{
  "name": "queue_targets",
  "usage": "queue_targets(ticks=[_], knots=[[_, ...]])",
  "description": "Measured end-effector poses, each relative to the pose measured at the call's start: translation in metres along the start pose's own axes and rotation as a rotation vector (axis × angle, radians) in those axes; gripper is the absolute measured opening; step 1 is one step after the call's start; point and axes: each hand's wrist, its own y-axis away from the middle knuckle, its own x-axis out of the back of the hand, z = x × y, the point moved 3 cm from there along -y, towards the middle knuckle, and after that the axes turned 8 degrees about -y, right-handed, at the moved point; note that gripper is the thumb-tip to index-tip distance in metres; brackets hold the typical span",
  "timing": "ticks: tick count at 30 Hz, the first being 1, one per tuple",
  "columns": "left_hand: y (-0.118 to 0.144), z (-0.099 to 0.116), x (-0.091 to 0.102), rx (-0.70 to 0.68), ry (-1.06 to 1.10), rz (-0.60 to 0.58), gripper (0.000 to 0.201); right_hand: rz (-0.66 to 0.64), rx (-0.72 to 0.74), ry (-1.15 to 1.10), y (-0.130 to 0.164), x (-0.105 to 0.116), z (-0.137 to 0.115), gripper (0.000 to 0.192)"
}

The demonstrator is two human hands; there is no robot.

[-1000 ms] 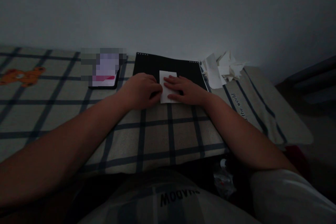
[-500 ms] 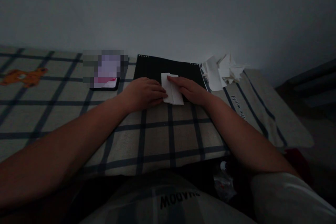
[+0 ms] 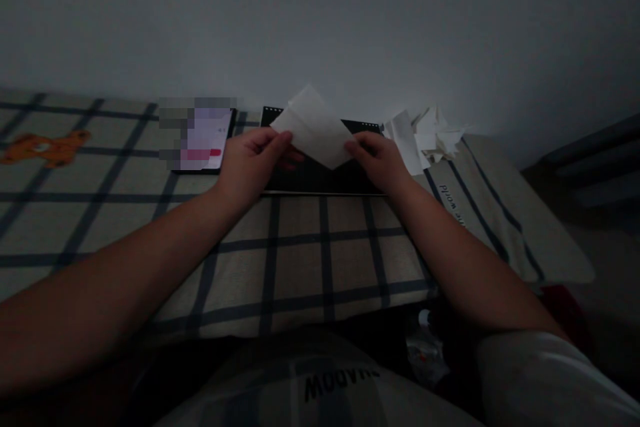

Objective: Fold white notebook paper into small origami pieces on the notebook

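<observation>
Lifted since the earlier frame: white paper [image 3: 315, 127] now off the black mat [image 3: 320, 177] and held tilted above it, left hand [image 3: 250, 163] pinching its left corner, right hand [image 3: 377, 160] its right edge, fingers closed on it. Judgement: keep both pinches light and level so existing creases stay true. Phone [image 3: 203, 140] lies left on the checked bed cover [image 3: 300, 253]; paper scraps [image 3: 425, 133] lie right.

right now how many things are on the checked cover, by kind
white paper sheet held up in left hand and right hand: 1
black mat: 1
phone: 1
pile of folded white papers: 1
total: 4
</observation>
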Motion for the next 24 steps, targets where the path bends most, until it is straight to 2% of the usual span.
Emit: queue_targets(ticks=[2,3,5,7,8,9,11,13,16,18,21,24], knots=[[-0.001,-0.003,-0.005,0.035,0.056,-0.040,0.042,0.063,-0.064,-0.046,-0.002,0.002,0.006,0.047],[-0.001,-0.005,-0.004,0.052,0.069,-0.015,0.037,0.075,-0.083,-0.065,-0.003,0.003,0.009,0.047],[-0.003,-0.009,0.003,0.071,0.067,0.123,0.029,0.067,-0.110,-0.078,-0.004,0.006,0.014,0.046],[-0.004,-0.009,0.013,0.018,-0.009,0.272,0.031,0.018,-0.135,-0.048,-0.004,0.006,0.017,0.043],[-0.005,-0.008,0.016,-0.046,-0.098,0.249,0.033,-0.018,-0.148,-0.019,-0.004,0.006,0.018,0.041],[-0.005,-0.004,0.017,-0.161,-0.214,0.207,0.029,-0.055,-0.158,0.011,-0.004,0.005,0.019,0.039],[-0.004,0.004,0.008,-0.442,-0.430,-0.102,0.027,-0.122,-0.164,0.063,-0.003,0.000,0.018,0.037],[0.001,0.009,-0.002,-0.588,-0.520,-0.291,0.030,-0.160,-0.138,0.116,-0.001,-0.004,0.016,0.036],[0.006,0.011,-0.014,-0.603,-0.597,-0.463,0.035,-0.189,-0.044,0.219,0.000,-0.009,0.012,0.034],[0.007,0.011,-0.018,-0.586,-0.626,-0.523,0.036,-0.187,0.032,0.291,0.001,-0.010,0.011,0.036],[0.007,0.010,-0.017,-0.578,-0.636,-0.544,0.037,-0.176,0.127,0.351,0.001,-0.007,0.007,0.038],[0.006,0.010,-0.015,-0.586,-0.634,-0.544,0.035,-0.322,0.218,0.280,0.004,-0.008,-0.003,0.029]])
